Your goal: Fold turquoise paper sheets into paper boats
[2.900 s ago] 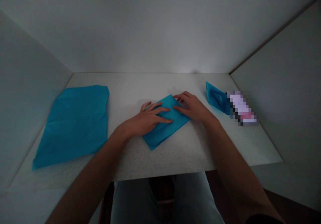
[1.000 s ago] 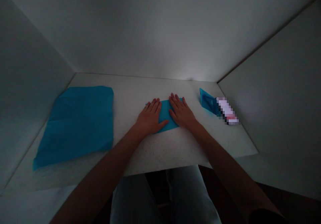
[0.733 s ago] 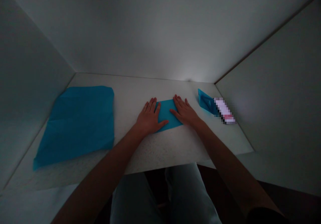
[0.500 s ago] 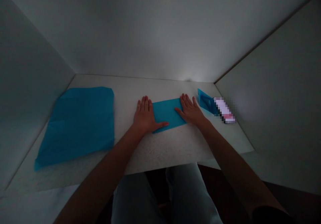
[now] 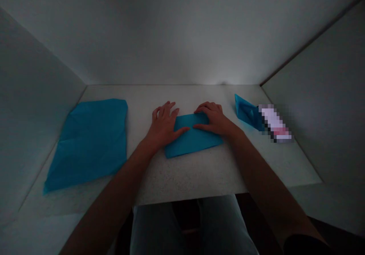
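A folded blue paper rectangle (image 5: 192, 139) lies flat in the middle of the white table (image 5: 188, 175). My left hand (image 5: 163, 123) rests on its left end with fingers spread and the thumb laid across the sheet. My right hand (image 5: 214, 118) sits on the upper right part, fingers curled down onto the far edge, thumb pointing left along the paper. Neither hand lifts the paper; both press on it.
A large sheet of blue paper (image 5: 89, 141) lies at the left of the table. At the right stand a small folded blue paper shape (image 5: 246, 112) and a blurred white object (image 5: 274, 123). Grey walls close in the table on three sides.
My hands slid outward along the paper, then came back inward. My right fingers, flat before, now curl over the far edge. The view has also shifted.
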Motion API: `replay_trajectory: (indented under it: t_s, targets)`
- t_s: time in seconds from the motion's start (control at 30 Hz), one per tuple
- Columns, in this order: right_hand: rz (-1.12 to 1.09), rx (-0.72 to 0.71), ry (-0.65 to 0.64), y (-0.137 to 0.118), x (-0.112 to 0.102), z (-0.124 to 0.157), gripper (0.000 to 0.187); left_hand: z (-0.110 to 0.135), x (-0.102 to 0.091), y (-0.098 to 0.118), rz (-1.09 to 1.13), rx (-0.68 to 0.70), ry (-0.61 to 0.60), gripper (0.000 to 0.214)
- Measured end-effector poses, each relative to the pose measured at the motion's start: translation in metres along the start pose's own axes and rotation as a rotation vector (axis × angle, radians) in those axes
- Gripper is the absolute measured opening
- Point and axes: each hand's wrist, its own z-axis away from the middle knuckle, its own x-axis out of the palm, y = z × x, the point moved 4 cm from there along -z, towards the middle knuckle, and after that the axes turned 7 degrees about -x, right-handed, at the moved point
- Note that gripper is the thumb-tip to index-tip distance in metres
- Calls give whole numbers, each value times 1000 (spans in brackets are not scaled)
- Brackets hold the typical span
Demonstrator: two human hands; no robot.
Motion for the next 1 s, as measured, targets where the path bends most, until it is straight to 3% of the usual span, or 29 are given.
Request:
replay_trajectory:
  t_s: [0.23, 0.4, 0.5, 0.6, 0.7, 0.8, 0.93, 1.0]
  targets:
    - [-18, -5, -58, -6, 4, 0, 63, -3, -3, 0, 55, 10, -55, 54]
    - [-44, -21, -55, -7, 0, 1, 68, -2, -1, 1, 113, -32, -109, 51]
    - [-101, -26, -46, -4, -9, 2, 57, -1, -5, 5, 194, -33, -119, 43]
    - [-311, 6, 12, 3, -24, 6, 47, -2, -14, 9, 264, 14, -83, 38]
    - [-589, 55, 173, 11, -41, 12, 50, -4, -28, 10, 355, 62, 67, 27]
    - [-709, -17, 367, 9, -57, 16, 44, 0, -45, 11, 421, 108, 342, 20]
    - [-565, -249, 543, -6, -78, 22, 15, 16, -60, 13, 237, 126, 682, 10]
    - [-442, -311, 567, -13, -85, 25, 10, 20, -62, 13, 135, 125, 755, 10]
